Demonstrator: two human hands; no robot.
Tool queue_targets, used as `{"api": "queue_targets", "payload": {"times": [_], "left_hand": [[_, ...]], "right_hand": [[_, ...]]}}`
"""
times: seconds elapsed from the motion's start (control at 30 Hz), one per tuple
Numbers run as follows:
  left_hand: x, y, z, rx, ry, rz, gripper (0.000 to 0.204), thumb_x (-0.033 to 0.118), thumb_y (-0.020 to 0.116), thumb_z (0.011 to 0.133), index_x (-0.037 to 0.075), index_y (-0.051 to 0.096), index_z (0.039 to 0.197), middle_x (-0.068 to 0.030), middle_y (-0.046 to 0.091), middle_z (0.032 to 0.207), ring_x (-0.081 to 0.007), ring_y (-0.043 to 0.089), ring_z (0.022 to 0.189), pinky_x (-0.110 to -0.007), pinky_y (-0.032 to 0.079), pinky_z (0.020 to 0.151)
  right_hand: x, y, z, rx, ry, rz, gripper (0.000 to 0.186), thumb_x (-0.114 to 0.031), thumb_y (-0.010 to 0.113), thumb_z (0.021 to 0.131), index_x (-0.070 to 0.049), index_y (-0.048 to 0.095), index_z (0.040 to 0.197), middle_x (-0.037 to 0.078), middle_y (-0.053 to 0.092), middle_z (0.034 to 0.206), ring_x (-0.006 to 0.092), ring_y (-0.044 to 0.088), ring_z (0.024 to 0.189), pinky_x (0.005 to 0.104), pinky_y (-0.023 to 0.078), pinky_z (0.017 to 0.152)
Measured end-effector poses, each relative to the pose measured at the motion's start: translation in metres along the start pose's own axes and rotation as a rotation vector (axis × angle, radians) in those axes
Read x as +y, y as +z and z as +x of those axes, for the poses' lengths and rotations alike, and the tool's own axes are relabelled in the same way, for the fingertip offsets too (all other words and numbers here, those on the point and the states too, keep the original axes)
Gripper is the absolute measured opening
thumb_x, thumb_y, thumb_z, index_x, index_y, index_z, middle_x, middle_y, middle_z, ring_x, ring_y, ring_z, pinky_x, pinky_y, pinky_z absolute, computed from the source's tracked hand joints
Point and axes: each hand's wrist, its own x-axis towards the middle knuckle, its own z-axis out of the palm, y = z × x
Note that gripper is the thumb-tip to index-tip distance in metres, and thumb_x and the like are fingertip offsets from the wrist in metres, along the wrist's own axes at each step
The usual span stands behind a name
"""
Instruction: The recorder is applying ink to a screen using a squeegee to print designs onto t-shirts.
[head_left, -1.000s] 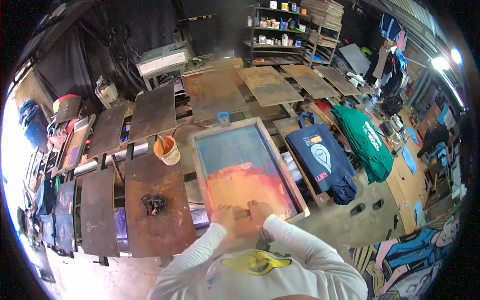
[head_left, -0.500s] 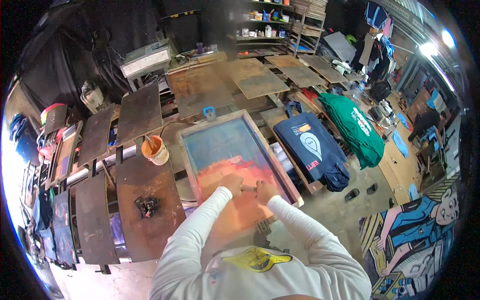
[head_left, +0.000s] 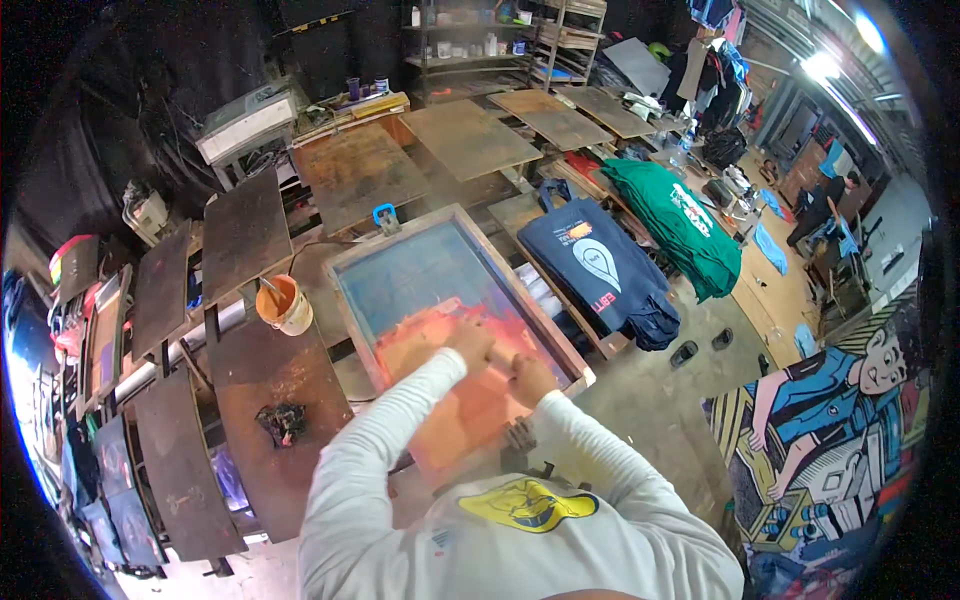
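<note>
A wooden-framed printing screen (head_left: 478,240) lies before me, its mesh blue-grey at the far end and covered with orange-pink ink (head_left: 420,335) toward me. My left hand (head_left: 470,345) and my right hand (head_left: 534,381) are both closed on a squeegee (head_left: 503,362) over the inked part. Only a short piece of its handle shows between them; the blade is hidden. The left hand sits slightly farther from me than the right. A blue clamp (head_left: 385,217) is at the screen's far edge.
Left of the screen stands an ink-stained bucket (head_left: 285,305); a dark crumpled lump (head_left: 281,424) lies on a board nearer me. To the right are a navy tote bag (head_left: 595,260) and a green shirt (head_left: 680,225) on boards. More boards surround the screen. Another person (head_left: 825,205) is far right.
My view has shifted, so the scene sits farther left in it. Both hands, still on the squeegee, have moved a little toward the screen's far end and right side.
</note>
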Motion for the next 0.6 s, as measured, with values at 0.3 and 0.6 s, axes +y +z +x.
{"api": "queue_targets", "payload": {"times": [0.3, 0.6], "left_hand": [[0.016, 0.062, -0.007, 0.115, 0.090, -0.145, 0.017, 0.020, 0.072, 0.066, 0.022, 0.071, 0.082, -0.0005, 0.068, 0.092, -0.0240, 0.059, 0.099, -0.047, 0.037, 0.098], [-0.015, 0.026, -0.105, -0.220, -0.290, -0.141, 0.033, 0.017, 0.072, 0.059, 0.020, 0.076, 0.091, -0.0010, 0.071, 0.102, -0.0301, 0.057, 0.105, -0.052, 0.037, 0.099]], "right_hand": [[-0.020, -0.002, -0.036, -0.231, 0.036, -0.169, 0.032, -0.028, 0.069, 0.079, -0.005, 0.063, 0.101, 0.021, 0.069, 0.085, 0.0396, 0.069, 0.079, 0.0489, 0.055, 0.075], [-0.081, 0.036, -0.030, -0.375, -0.135, -0.007, 0.037, -0.028, 0.067, 0.077, -0.006, 0.065, 0.107, 0.018, 0.071, 0.085, 0.0394, 0.070, 0.075, 0.0476, 0.056, 0.074]]}}
